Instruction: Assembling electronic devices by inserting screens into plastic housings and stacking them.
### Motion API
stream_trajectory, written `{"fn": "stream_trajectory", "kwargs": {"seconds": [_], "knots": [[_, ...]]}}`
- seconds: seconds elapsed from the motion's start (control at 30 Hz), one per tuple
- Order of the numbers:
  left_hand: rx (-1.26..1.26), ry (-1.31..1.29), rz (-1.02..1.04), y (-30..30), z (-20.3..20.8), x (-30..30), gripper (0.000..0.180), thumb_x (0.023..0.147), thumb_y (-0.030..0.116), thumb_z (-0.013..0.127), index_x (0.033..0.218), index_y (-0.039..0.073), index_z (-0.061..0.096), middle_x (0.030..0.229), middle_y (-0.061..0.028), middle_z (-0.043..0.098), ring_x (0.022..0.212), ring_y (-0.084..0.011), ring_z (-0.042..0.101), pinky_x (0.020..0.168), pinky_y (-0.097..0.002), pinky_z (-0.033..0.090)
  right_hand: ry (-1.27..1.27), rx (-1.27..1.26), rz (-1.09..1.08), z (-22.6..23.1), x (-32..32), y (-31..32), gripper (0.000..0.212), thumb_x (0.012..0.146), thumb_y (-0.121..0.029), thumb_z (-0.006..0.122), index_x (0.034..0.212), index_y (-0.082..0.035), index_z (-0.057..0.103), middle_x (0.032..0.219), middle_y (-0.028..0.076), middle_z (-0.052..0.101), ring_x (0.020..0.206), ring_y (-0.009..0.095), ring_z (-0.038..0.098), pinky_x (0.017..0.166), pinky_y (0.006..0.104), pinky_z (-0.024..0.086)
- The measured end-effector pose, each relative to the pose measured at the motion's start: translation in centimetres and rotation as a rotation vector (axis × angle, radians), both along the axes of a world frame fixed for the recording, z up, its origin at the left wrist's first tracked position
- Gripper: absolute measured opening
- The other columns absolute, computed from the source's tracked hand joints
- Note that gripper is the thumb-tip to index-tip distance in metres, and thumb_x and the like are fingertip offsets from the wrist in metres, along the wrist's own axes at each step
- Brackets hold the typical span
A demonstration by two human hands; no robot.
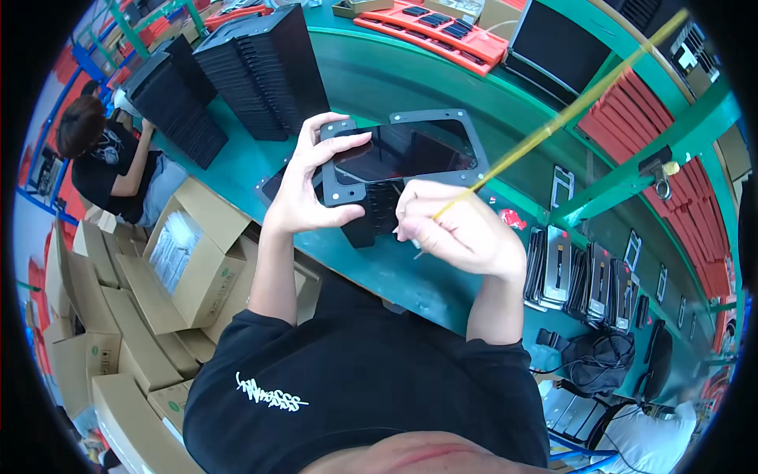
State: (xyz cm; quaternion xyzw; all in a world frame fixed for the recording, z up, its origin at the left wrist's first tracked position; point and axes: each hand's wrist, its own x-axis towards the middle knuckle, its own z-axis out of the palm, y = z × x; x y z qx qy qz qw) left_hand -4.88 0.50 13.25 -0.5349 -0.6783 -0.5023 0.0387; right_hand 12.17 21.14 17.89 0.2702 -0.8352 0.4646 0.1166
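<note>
In front of me a dark glass panel (426, 150), like a phone screen, lies in a black frame-like tray (474, 170) with pale round studs at its corners. Beneath that tray a stack of similar black trays (381, 207) is partly visible. My left hand (308, 178) is closed around the tray's left end, index finger over the glass and thumb at the near edge. Close to the near side, my right hand (462, 229) pinches a thin pen-like tool whose tip points down. A yellow hose (553, 126) runs from the upper right into that hand.
Tall black tray stacks (264, 75) stand at the back left of the green bench (430, 292). Red trays (434, 35) lie on the far shelf. Several upright silver-grey panels (557, 265) stand at right, near a black bag (598, 359). Cardboard boxes (209, 288) and another person (118, 166) are at left.
</note>
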Motion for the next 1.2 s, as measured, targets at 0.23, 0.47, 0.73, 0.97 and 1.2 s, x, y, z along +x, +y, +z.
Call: {"fn": "stream_trajectory", "kwargs": {"seconds": [0.23, 0.47, 0.73, 0.97, 1.2], "knots": [[0.082, 0.028, 0.004, 0.8, 0.0, -0.1, 0.083, 0.066, 0.051, 0.081, 0.131, 0.001, 0.068, 0.132, -0.0185, 0.055, 0.126, -0.0297, 0.053, 0.106, -0.0414, 0.043, 0.147, -0.049, -0.112, -1.0, -0.9, -2.1, 0.044, 0.111, -0.023, 0.044, 0.076, 0.002, 0.057, 0.080, 0.010, 0.056, 0.063, 0.019, 0.060, 0.059, 0.0319, 0.050], [0.165, -0.724, 0.098, -0.3, 0.0, -2.8, 0.061, 0.078, 0.035, 0.080, 0.128, 0.003, 0.070, 0.125, -0.0175, 0.060, 0.122, -0.0280, 0.054, 0.103, -0.0367, 0.045, 0.276, -0.623, -0.270, -0.4, 0.8, 0.6, 0.051, 0.112, -0.032, 0.038, 0.073, -0.001, 0.048, 0.074, 0.010, 0.047, 0.053, 0.022, 0.055, 0.048, 0.0303, 0.045], [-0.115, -0.052, 0.680, -9.8, -9.3, -4.4, 0.065, 0.075, 0.028, 0.082, 0.135, 0.010, 0.064, 0.136, -0.0186, 0.051, 0.130, -0.0327, 0.050, 0.109, -0.0418, 0.043, 0.249, -0.605, -0.513, -0.4, 4.2, 7.6, 0.050, 0.111, -0.040, 0.036, 0.082, -0.002, 0.050, 0.084, 0.012, 0.053, 0.056, 0.019, 0.054, 0.048, 0.0276, 0.042], [-0.305, 0.045, 0.568, -12.2, -12.3, -4.9, 0.084, 0.071, 0.027, 0.082, 0.147, 0.010, 0.052, 0.144, -0.0217, 0.047, 0.136, -0.0390, 0.045, 0.117, -0.0482, 0.035, -0.085, -0.641, -0.990, -1.6, 3.1, 11.1, 0.084, 0.103, -0.074, 0.025, 0.143, -0.003, 0.049, 0.136, 0.022, 0.060, 0.062, 0.016, 0.064, 0.045, 0.0227, 0.046], [0.151, -0.093, 0.208, -6.1, -5.9, -3.0, 0.103, 0.074, 0.043, 0.081, 0.156, -0.001, 0.036, 0.154, -0.0223, 0.043, 0.142, -0.0356, 0.042, 0.122, -0.0476, 0.027, -0.252, -0.409, -1.306, -12.2, -0.4, 20.5, 0.074, 0.104, -0.060, 0.046, 0.149, -0.002, 0.044, 0.134, 0.024, 0.062, 0.072, 0.020, 0.071, 0.053, 0.0301, 0.056]]}}
